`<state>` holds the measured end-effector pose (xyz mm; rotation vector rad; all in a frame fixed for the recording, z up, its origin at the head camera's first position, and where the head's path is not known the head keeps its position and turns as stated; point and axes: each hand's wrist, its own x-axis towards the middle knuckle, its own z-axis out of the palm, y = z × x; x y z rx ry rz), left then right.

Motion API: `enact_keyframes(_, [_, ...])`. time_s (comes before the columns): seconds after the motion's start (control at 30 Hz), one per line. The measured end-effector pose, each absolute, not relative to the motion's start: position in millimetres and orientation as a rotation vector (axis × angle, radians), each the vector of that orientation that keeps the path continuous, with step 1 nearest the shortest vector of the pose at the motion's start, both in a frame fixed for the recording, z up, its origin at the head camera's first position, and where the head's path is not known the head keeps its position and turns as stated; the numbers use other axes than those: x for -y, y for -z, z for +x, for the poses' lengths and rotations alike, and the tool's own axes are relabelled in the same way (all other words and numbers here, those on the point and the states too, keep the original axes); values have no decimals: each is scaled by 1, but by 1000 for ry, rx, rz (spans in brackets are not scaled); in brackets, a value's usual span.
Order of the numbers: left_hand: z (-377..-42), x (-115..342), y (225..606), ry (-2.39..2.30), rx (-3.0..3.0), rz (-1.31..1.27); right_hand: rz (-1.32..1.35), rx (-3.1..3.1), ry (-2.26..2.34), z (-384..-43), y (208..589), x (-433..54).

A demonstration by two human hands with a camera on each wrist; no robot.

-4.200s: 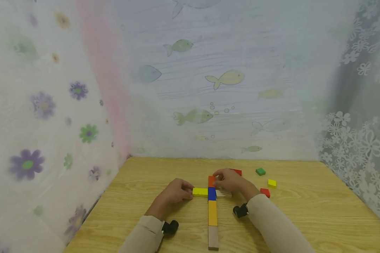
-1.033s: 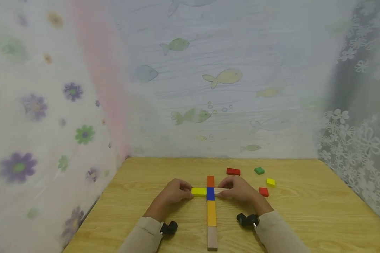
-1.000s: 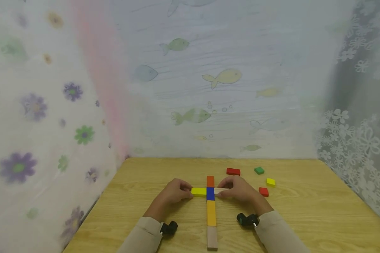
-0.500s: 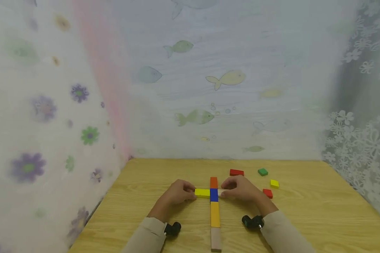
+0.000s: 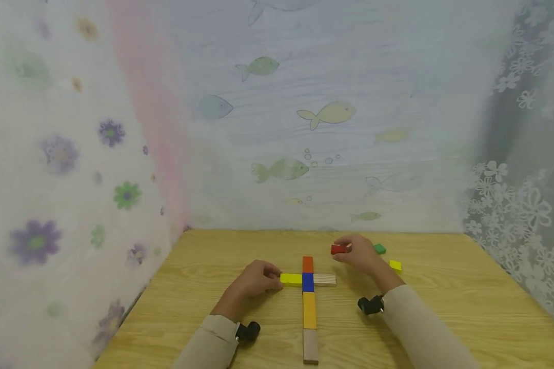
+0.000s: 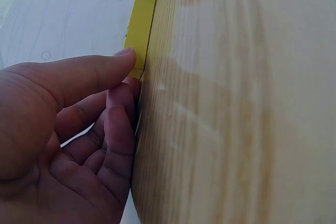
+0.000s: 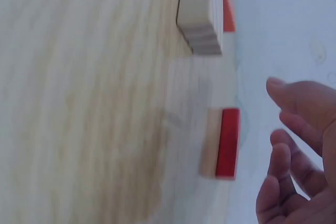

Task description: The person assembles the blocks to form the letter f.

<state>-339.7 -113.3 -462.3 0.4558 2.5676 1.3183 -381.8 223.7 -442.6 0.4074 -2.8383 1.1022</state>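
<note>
My left hand [image 5: 258, 278] pinches the outer end of a yellow block [image 6: 139, 30], thumb on one side and a finger on the other. The yellow block lies flat, its other end against a blue block [image 5: 308, 282]. Beyond the blue block is an orange-red block [image 5: 308, 264]; to its right lies a pale wooden block [image 5: 324, 280]. Toward me a yellow-orange block [image 5: 309, 310] and a brown wooden block [image 5: 311, 346] continue the cross. My right hand [image 5: 357, 252] hovers by a red block [image 7: 228, 142], thumb and fingers spread and apart from it in the right wrist view.
A green block [image 5: 379, 249] and a small yellow block [image 5: 395, 265] lie behind the right hand and forearm. The wooden table [image 5: 203, 266] meets patterned curtains at the back and left. A wrist camera [image 5: 371, 305] sticks out from the right sleeve.
My right hand has left the orange-red block, then held the pale wooden block and let it go, moving back and right to the red block. My left hand stays at the yellow block.
</note>
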Motion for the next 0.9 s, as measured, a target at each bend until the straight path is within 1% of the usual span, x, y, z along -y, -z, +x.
enact_keyframes(0.33, [-339,112,461,-1308,-2580,444,310,2908,-964,-387,442,-236])
enact_keyframes(0.63, [-339,115,461,-1292,-2590,450,186,2980,-1011,-385,447,-236])
enact_keyframes(0.9, [-342,116,465,-1316,-2571,469,204,2983,-931,-387,448,-240])
